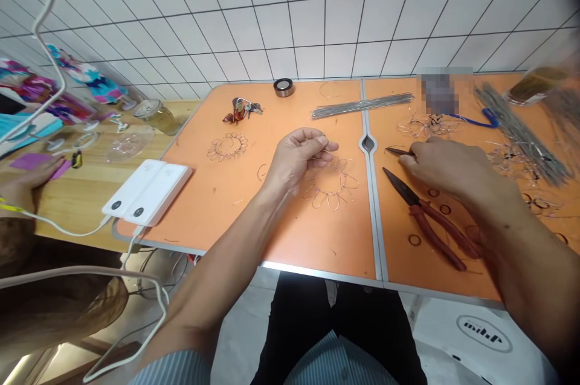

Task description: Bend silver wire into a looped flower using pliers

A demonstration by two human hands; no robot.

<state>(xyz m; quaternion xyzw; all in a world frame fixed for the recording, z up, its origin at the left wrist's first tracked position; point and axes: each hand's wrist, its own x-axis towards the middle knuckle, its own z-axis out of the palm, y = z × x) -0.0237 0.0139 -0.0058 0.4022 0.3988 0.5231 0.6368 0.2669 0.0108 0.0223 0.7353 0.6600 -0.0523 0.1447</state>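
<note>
My left hand (304, 155) is closed in a pinch above the middle of the orange table. Whatever lies between thumb and forefinger is too thin to make out. Just under those fingers is a ring of thin wire loops, a wire flower (333, 199), partly hidden by the hand. My right hand (441, 164) is wrapped round a small pair of pliers, whose dark jaws (395, 150) point left past the fingers; its handles are hidden. Below that hand lies a larger pair of red-handled pliers (426, 216), jaws toward the table's centre seam. A second wire flower (227, 147) rests at the left.
Bundles of straight wire (362, 106) lie at the back and right (525, 131). Black tape (283, 87), keys (242, 109) and small dark rings (414, 240) are on the orange table (290, 240). White power banks (147, 191) with cables stand left, near another person's hand (43, 172).
</note>
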